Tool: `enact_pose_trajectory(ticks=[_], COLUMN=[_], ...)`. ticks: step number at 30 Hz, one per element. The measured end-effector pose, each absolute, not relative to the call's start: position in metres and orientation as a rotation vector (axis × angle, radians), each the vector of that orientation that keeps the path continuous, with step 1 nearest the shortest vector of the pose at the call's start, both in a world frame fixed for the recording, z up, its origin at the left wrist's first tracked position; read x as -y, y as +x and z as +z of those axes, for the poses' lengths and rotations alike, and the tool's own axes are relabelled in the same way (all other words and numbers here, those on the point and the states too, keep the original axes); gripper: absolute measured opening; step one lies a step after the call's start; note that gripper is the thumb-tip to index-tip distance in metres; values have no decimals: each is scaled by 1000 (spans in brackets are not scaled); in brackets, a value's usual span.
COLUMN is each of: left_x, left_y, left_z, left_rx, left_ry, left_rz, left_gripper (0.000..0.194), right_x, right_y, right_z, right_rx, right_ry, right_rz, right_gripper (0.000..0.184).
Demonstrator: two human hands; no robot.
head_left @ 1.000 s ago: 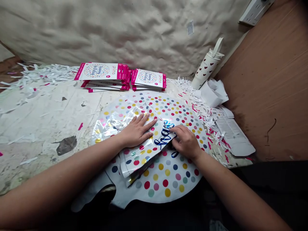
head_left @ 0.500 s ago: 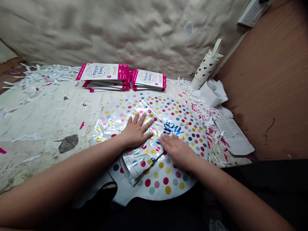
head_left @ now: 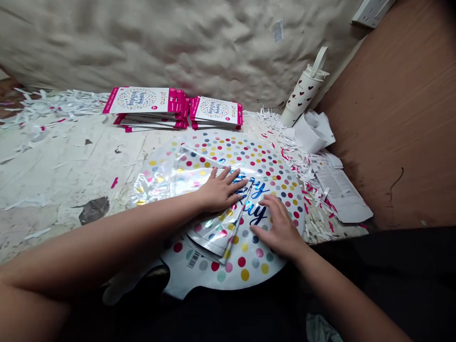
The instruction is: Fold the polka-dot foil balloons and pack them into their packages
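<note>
From where I stand, the person's forearms come in from the near side, the left one slanting long and low across the work, the right one angling up from the lower right corner. The left hand (head_left: 223,192) lies flat, palm down, fingers spread, on a folded foil piece (head_left: 213,232). The right hand (head_left: 280,228) is half open and grips nothing, its thumb and fingers parted over blue script; I can't tell whether the fingertips touch. The folded piece is glossy, dotted in many colours, and rests on a round foil sheet (head_left: 254,249) with matching dots, laid flat on the desk (head_left: 67,154) and jutting past its near edge. A barcode (head_left: 193,259) shows just beside the fold. Farther back sit two stacks of pink-and-white packets (head_left: 142,101), with a heart-patterned tumbler (head_left: 302,97) to their right.
</note>
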State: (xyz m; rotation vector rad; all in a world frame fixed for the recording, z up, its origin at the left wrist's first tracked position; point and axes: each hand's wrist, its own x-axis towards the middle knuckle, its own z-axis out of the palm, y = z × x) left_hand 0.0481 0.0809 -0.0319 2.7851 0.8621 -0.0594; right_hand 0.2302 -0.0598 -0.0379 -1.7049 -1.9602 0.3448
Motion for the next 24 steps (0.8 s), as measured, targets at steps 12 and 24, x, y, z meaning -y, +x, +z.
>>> enact_pose_trajectory(ticks=[12,24], left_x=[-67,-104], left_y=[55,-88], left_z=[-35,-13], left_rx=[-1191,-1047], left_ry=[2677,2440], left_rz=[-62,-153], left_gripper=[59,57], right_x=[43,8], right_y=[211,207], right_z=[-40,-26], right_rx=[2546,1330], right_ry=[-752,-1712], right_rz=[110,1178], right_gripper=[29,23])
